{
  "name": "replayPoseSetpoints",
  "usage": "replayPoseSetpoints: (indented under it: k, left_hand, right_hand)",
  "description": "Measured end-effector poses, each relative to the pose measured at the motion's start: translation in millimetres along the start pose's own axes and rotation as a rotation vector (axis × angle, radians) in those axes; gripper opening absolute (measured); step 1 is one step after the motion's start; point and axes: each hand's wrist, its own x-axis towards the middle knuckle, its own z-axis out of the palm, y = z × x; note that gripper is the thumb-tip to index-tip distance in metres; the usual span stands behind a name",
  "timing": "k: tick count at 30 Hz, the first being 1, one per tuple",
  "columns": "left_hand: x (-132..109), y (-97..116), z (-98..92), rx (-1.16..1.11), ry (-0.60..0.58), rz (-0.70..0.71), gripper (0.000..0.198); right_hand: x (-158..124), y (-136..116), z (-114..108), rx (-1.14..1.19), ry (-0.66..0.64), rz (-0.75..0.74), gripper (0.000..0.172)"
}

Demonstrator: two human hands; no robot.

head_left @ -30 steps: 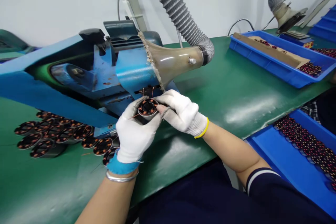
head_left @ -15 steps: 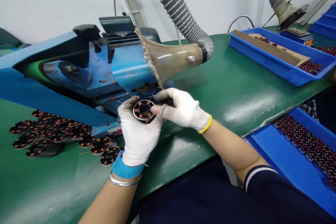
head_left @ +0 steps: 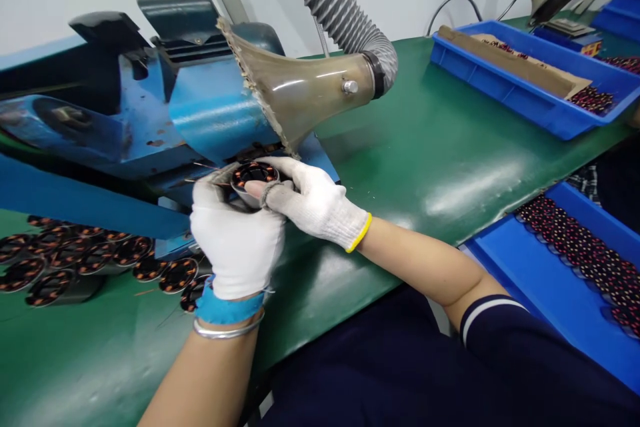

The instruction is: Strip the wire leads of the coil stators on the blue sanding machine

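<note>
Left hand (head_left: 239, 243) and right hand (head_left: 320, 203) are both clamping fingers on one copper-wound ring (head_left: 253, 172) by one blue machine (head_left: 215, 113), and at least ten more rings (head_left: 97, 257) are just chilling on the surface (head_left: 390, 120).

A blue machine (head_left: 215, 119) blocks the fingers (head_left: 289, 167) ahead; benchtop (head_left: 395, 140) rightward lies open.

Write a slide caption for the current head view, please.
Gloved left hand and right hand hold a copper-wound ring beside a blue machine, with more rings on the green table.
</note>
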Motion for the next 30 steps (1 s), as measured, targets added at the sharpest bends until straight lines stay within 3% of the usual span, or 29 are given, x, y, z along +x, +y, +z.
replayPoseSetpoints:
  k: [4,9,13,21,24,27,30]
  left_hand:
    - [6.4,9.3,-2.5,-0.007,-0.02,0.004,0.045]
    - [8.3,20.5,-1.0,0.012,-0.032,0.022,0.038]
    - [5.9,20.0,1.4,0.002,-0.05,0.012,0.044]
    - [10.4,19.6,6.7,0.01,-0.031,0.025,0.035]
    - [5.7,18.6,8.7,-0.005,-0.04,0.067,0.048]
    - [-5.2,12.9,1.6,-0.167,-0.043,0.07,0.069]
    - [-17.2,3.1,-17.2,-0.403,-0.072,-0.08,0.072]
  right_hand:
    - [0.8,1.4,2.7,0.043,-0.033,-0.002,0.054]
    - [2.0,1.1,3.4,0.044,0.055,0.044,0.061]
    - [3.8,3.6,1.3,0.02,0.026,0.036,0.07]
    - [11.8,12.2,-0.4,0.043,0.03,0.031,0.066]
    - [4.8,17.4,-3.0,0.013,0.068,-0.042,0.066]
    - [-5.9,20.3,-5.7,-0.099,0.086,-0.126,0.08]
    - [-13.2,20.9,-7.4,-0.148,-0.016,-0.159,0.084]
